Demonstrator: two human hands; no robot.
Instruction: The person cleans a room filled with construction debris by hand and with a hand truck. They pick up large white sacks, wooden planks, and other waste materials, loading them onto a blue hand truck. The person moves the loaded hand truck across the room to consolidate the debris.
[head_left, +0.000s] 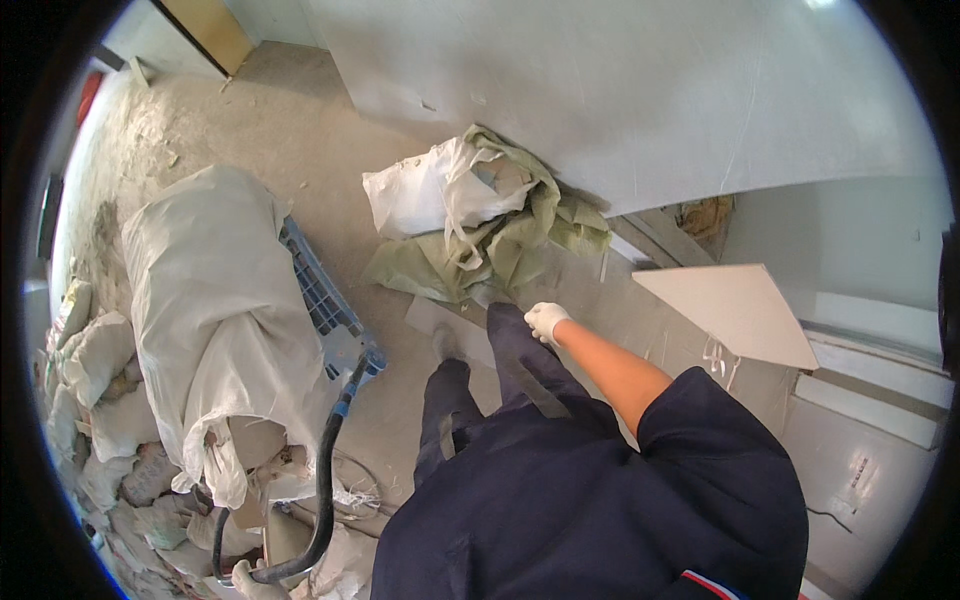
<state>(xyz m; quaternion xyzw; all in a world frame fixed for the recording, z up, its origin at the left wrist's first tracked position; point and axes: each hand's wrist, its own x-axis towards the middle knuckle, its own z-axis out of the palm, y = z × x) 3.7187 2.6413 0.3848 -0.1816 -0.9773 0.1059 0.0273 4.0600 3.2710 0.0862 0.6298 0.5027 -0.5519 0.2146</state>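
Note:
My left hand (253, 582), in a pale glove, is at the lower left edge, closed round the black curved handle (324, 480) of a blue platform cart (319, 289). A large, full white woven sack (225, 285) lies on the cart. My right hand (546, 322), also gloved, hangs beside my right knee with its fingers curled and nothing visible in them. Beyond my feet, a smaller white sack (416, 191) of flat pieces rests on the floor against a crumpled green woven sack (427, 262).
Several filled sacks (105, 360) are heaped along the left. A large grey panel (600, 97) spans the upper right. A pale angular board (727, 311) stands to my right, near white boxes (855, 450). Cords (367, 472) and scraps lie behind the cart. A flat board (431, 315) lies by my feet.

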